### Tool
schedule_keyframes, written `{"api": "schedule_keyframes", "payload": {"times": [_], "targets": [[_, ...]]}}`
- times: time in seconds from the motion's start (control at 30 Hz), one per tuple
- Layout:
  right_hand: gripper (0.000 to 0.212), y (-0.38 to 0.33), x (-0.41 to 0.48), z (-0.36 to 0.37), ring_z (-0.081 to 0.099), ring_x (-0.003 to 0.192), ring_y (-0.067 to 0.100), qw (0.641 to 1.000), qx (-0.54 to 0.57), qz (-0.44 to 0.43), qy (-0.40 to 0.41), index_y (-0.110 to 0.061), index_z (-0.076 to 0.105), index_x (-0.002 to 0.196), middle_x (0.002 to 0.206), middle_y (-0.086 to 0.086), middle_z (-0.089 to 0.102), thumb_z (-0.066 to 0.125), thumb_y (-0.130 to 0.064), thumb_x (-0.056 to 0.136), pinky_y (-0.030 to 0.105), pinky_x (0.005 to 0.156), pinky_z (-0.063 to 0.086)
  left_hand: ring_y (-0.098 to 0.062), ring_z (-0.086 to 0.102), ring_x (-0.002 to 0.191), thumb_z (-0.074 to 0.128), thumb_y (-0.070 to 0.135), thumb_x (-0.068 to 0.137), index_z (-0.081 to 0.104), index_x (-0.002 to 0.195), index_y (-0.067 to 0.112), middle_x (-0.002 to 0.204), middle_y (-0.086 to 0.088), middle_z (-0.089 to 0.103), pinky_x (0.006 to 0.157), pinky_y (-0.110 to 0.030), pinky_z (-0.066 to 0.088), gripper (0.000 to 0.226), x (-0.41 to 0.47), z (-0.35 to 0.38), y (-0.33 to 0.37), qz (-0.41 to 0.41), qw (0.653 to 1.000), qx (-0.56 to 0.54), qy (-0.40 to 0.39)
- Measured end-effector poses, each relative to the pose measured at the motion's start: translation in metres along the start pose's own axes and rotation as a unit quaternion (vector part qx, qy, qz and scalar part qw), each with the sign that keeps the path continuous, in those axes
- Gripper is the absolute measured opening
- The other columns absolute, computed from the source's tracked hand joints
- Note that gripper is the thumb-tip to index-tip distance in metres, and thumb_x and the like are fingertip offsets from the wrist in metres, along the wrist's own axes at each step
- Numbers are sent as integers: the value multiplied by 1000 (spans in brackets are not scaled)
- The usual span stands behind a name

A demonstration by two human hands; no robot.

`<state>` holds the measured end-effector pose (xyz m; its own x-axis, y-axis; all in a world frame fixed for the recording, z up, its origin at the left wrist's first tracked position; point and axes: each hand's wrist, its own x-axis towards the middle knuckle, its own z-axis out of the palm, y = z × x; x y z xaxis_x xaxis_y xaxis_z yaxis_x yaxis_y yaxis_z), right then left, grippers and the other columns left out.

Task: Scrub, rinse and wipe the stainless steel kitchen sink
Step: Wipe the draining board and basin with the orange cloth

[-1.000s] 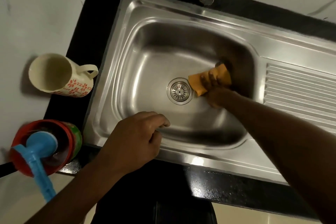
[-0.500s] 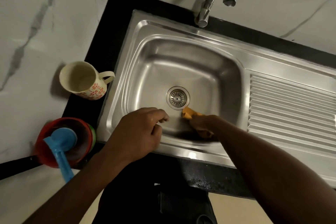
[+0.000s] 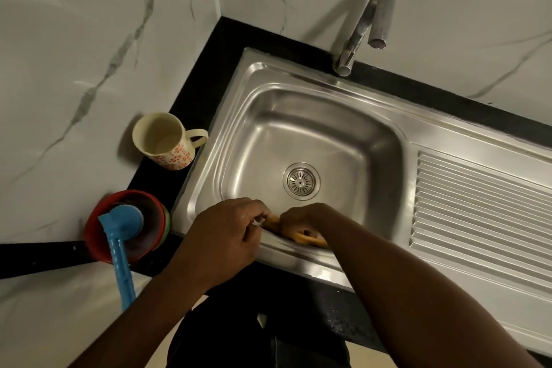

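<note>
one second back the right hand (image 3: 301, 219) rubs the orange cloth (image 3: 306, 238) on the basin floor beside the drain strainer (image 3: 301, 181); now it grips the cloth bunched against the near wall of the stainless steel sink (image 3: 322, 128), just under the front rim, so the wiping looks to be reaching the last near edge. the left hand (image 3: 221, 236) sits curled on that rim beside the cloth's end, and i cannot tell whether it pinches the cloth or only braces. most of the cloth is hidden under the right hand's fingers, and the near wall is hidden below the rim.
</note>
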<state>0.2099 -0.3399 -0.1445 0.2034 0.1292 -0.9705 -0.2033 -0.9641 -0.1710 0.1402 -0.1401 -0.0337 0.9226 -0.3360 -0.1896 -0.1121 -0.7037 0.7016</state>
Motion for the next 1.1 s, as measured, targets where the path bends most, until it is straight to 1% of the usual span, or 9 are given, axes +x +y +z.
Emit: {"api": "schedule_keyframes", "payload": {"times": [0.13, 0.27, 0.33, 0.4, 0.53, 0.6, 0.8, 1.0, 1.1], "targets": [[32, 31, 1, 5, 56, 85, 21, 979, 200, -7, 24, -7, 57, 119, 112, 14, 62, 42, -33, 110, 35, 72, 45, -4, 67, 92, 50, 29, 90, 73, 108, 33, 100, 19, 73, 80, -29, 59, 30, -8, 0, 9, -4, 1000, -2, 31], [28, 64, -10, 13, 64, 121, 40, 834, 540, -73, 87, 0, 60, 118, 136, 30, 62, 46, -23, 110, 52, 111, 48, -4, 69, 94, 53, 27, 90, 75, 108, 28, 102, 17, 74, 82, -29, 60, 29, -12, 1, 22, 7, 997, -7, 73], [34, 73, -34, 13, 64, 125, 40, 752, 642, -118, 89, -3, 57, 132, 136, 27, 63, 49, -26, 108, 50, 100, 56, -2, 69, 95, 55, 27, 91, 76, 109, 26, 103, 17, 75, 83, -29, 60, 28, -12, 2, 26, 12, 997, -17, 81], [40, 79, -66, 14, 68, 119, 35, 721, 667, -171, 76, -10, 51, 141, 134, 20, 66, 53, -31, 106, 42, 87, 59, -3, 68, 95, 56, 30, 91, 75, 112, 27, 103, 17, 73, 82, -31, 60, 28, -10, 5, 31, 15, 996, -25, 82], [60, 88, -115, 14, 66, 122, 36, 719, 634, -266, 100, -8, 53, 143, 134, 18, 69, 73, -21, 88, 45, 96, 56, -1, 65, 100, 67, 47, 93, 70, 123, 34, 111, 23, 70, 85, -33, 59, 33, -2, 14, 43, 0, 994, -56, 90], [56, 90, -133, 16, 65, 123, 38, 715, 615, -315, 109, -7, 55, 141, 135, 22, 67, 73, -7, 88, 50, 101, 55, 1, 64, 107, 74, 50, 91, 64, 132, 38, 121, 23, 68, 92, -33, 58, 44, 3, 19, 51, -26, 993, -90, 78], [80, 85, -170, 19, 62, 129, 41, 711, 564, -408, 96, -10, 42, 149, 140, 24, 62, 79, 12, 81, 53, 103, 54, -1, 68, 109, 86, 40, 81, 49, 145, 55, 117, 17, 73, 96, -32, 56, 75, 6, 21, 70, -33, 983, -179, 23], [100, 67, -191, 14, 64, 127, 38, 747, 510, -413, 107, -26, 39, 152, 143, 22, 59, 83, 17, 73, 52, 104, 55, -8, 75, 104, 83, 16, 79, 71, 131, 37, 111, 10, 80, 95, -42, 61, 58, 5, 9, 76, -32, 966, -256, 34], [136, 65, -186, 10, 62, 128, 34, 763, 518, -370, 118, -51, 10, 161, 144, 11, 54, 84, 18, 71, 53, 106, 53, 0, 72, 99, 88, 16, 78, 79, 114, 39, 103, 18, 78, 93, -34, 61, 43, 3, -1, 73, -48, 973, -210, 89]]}}
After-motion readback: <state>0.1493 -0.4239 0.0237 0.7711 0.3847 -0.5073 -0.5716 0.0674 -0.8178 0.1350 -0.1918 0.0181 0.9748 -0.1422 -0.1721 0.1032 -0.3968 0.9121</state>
